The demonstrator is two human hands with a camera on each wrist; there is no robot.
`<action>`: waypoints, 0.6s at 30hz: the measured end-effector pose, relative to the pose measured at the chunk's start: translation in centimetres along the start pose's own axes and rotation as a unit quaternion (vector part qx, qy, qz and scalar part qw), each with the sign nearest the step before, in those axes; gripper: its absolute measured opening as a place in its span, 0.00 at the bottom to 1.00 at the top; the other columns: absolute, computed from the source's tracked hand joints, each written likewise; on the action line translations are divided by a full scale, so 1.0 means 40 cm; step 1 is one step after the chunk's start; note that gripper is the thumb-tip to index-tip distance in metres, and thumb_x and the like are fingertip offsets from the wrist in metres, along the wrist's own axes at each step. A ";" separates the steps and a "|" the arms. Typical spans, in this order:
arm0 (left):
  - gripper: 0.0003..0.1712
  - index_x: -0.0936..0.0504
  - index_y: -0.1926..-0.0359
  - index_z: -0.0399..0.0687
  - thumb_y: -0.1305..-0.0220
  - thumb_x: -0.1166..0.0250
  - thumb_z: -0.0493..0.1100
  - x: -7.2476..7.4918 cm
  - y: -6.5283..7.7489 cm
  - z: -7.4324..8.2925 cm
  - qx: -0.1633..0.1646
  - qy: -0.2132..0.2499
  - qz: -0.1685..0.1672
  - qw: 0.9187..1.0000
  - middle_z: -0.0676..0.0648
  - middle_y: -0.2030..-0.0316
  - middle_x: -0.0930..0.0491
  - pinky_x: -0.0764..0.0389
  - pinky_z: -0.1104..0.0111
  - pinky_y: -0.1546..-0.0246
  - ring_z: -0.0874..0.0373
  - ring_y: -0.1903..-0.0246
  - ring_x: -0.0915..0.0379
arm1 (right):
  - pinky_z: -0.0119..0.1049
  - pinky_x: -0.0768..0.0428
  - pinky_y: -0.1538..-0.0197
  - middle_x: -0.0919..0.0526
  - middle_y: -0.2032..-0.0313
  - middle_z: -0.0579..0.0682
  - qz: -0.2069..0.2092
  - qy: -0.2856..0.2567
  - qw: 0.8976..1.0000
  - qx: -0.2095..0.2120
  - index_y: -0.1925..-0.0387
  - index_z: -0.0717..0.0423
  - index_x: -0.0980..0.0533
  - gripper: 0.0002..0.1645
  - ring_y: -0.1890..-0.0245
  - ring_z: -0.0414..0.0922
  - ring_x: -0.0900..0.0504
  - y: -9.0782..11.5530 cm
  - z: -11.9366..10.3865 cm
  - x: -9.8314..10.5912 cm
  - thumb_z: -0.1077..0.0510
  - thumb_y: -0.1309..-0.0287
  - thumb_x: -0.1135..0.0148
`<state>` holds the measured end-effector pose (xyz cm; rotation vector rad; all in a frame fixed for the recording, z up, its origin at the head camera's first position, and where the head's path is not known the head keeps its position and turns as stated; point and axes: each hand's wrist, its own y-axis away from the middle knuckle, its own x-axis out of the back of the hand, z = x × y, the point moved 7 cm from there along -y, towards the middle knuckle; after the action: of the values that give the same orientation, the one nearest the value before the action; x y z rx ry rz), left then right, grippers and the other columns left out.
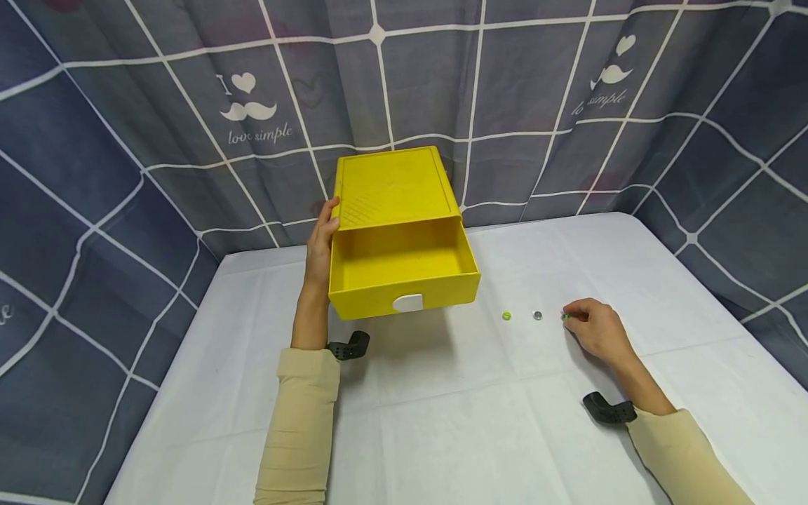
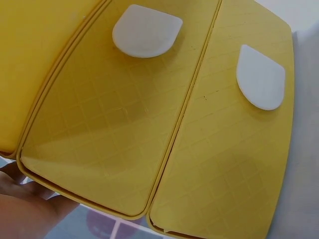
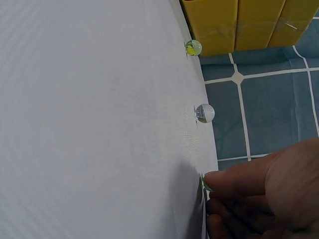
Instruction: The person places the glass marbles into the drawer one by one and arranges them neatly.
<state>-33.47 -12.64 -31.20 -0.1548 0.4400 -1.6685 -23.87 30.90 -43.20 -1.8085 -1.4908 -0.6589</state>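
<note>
A yellow drawer cabinet [image 1: 391,188] with white tab handles stands at the back of the table, its top drawer [image 1: 435,289] pulled out and nothing visible inside. My left hand [image 1: 320,245] rests against the cabinet's left side, fingers at its edge. In the left wrist view two lower drawers [image 2: 104,114] appear closed. Off to the right, my right hand [image 1: 596,328] pinches a small greenish marble [image 3: 207,185] between thumb and finger, right at the tabletop. Beside it lie a clear marble [image 1: 537,315] and a yellow-green marble [image 1: 506,315], roughly in a row.
A white cloth covers the table [image 1: 442,435]. Dark grey-blue checked curtains [image 1: 429,91] hang behind and on both sides, close to the table's edges. A black wrist mount [image 1: 609,409] sits on my right forearm, another [image 1: 350,346] on my left.
</note>
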 end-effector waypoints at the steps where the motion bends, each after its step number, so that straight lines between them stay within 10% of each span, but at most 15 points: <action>1: 0.29 0.41 0.27 0.50 0.27 0.60 0.45 0.000 0.000 0.000 0.000 0.001 0.000 1.000 0.48 0.32 0.41 0.40 0.57 0.35 0.54 0.39 0.41 | 0.57 0.25 0.57 0.19 0.59 0.70 0.000 0.001 1.000 0.002 0.55 0.75 0.22 0.14 0.59 0.64 0.21 0.000 0.000 0.000 0.69 0.42 0.40; 18: 0.30 0.43 0.25 0.49 0.26 0.60 0.46 0.001 0.004 0.001 0.001 0.003 -0.001 1.000 0.49 0.29 0.43 0.43 0.58 0.32 0.55 0.35 0.43 | 0.58 0.27 0.56 0.19 0.60 0.69 -0.003 0.006 1.000 0.001 0.59 0.74 0.23 0.12 0.58 0.64 0.22 0.002 -0.003 -0.006 0.68 0.43 0.37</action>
<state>-33.30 -12.68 -31.25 -0.1498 0.4428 -1.6713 -23.82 30.64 -43.31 -1.7966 -1.4899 -0.6695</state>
